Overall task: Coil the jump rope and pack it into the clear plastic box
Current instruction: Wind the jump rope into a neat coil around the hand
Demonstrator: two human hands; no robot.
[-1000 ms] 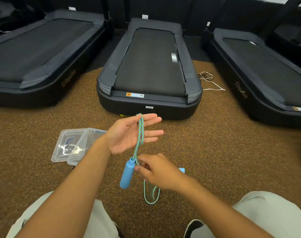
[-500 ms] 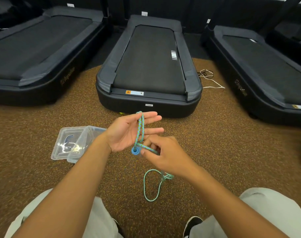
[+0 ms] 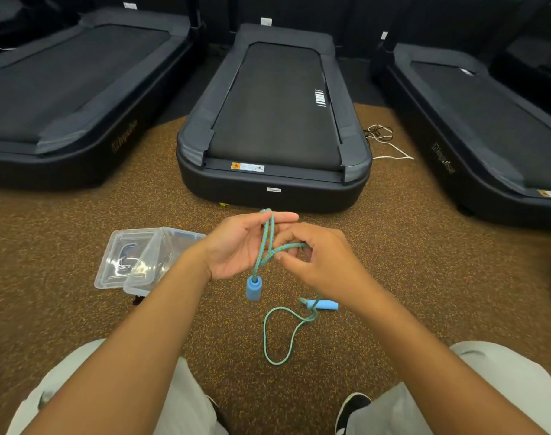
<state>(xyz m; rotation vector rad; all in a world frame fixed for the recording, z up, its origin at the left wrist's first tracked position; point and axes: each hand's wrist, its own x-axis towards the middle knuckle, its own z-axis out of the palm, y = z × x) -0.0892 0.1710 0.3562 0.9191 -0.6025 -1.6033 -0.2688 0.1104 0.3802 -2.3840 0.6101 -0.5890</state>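
Observation:
A green-and-blue braided jump rope (image 3: 267, 238) is looped over the fingers of my left hand (image 3: 239, 246), palm up. One blue foam handle (image 3: 254, 288) dangles below that palm. My right hand (image 3: 322, 259) pinches a strand of the rope just right of the left palm. The rest of the rope lies in a loop (image 3: 280, 337) on the floor, ending at the second blue handle (image 3: 324, 305). The clear plastic box (image 3: 161, 262) stands open on the carpet to the left, with its lid (image 3: 123, 259) beside it.
Three black treadmills stand ahead: left (image 3: 66, 98), middle (image 3: 274, 120), right (image 3: 487, 127). White and black cables (image 3: 384, 142) lie between the middle and right ones. My knees in light trousers and a black shoe (image 3: 351, 409) are at the bottom. Brown speckled carpet (image 3: 424, 262) covers the floor.
My right hand rose from below the left palm up beside its fingers, drawing a rope strand across. The dangling handle swung and hangs lower; the second handle on the floor has come into view.

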